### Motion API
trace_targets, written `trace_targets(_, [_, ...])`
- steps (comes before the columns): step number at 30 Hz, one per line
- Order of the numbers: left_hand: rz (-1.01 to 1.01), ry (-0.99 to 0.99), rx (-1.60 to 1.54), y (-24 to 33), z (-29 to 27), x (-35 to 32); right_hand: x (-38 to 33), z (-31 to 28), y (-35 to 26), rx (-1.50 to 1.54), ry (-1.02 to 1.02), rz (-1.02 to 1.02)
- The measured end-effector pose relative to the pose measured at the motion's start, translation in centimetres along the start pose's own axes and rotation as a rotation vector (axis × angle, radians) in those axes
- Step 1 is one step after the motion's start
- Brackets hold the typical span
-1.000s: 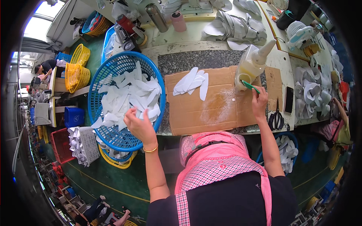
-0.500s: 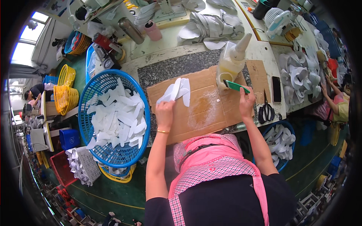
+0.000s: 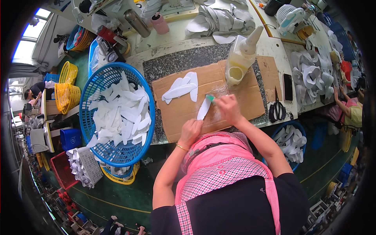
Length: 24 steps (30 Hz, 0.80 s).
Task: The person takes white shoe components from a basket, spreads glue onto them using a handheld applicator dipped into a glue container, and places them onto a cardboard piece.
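On the sheet of brown cardboard lies a narrow white cut piece. My left hand pinches its near end. Just to the right, my right hand is closed round a small green-handled brush, whose working end meets the far end of the piece; motion blurs it. Several similar white pieces overlap in a small stack farther left on the cardboard. A translucent squeeze bottle with a round opening low in its side leans at the back right, pale yellowish liquid inside.
A blue basket heaped with white pieces stands close on the left. Black scissors and a dark phone lie at the right. A steel flask and a pink cup are at the back. Another person works far right.
My left hand has left a white piece on the stack and come nearer, now holding another. My right hand has carried the brush from the bottle's opening left and down to that piece.
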State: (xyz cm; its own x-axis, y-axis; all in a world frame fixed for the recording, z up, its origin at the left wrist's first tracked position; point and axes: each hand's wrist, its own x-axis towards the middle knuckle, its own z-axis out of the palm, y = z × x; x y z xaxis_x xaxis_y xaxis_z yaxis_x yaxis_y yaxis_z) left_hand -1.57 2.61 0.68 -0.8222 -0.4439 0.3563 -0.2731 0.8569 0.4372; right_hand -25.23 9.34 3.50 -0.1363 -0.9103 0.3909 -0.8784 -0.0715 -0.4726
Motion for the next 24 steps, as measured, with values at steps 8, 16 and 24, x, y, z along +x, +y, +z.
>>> trace_targets(8, [-0.005,0.107,0.155,0.4,-1.1,0.8,-2.0,-1.1,-0.6,0.221,-0.149,-0.055])
trace_targets(16, [-0.565,0.317,-0.278,2.8,-2.1,2.9,-0.4,-5.5,5.5,-0.276,0.072,0.067])
trace_targets(24, [-1.238,0.347,-0.921,0.8,2.2,0.4,-2.4,-1.1,-2.0,0.263,0.176,0.429])
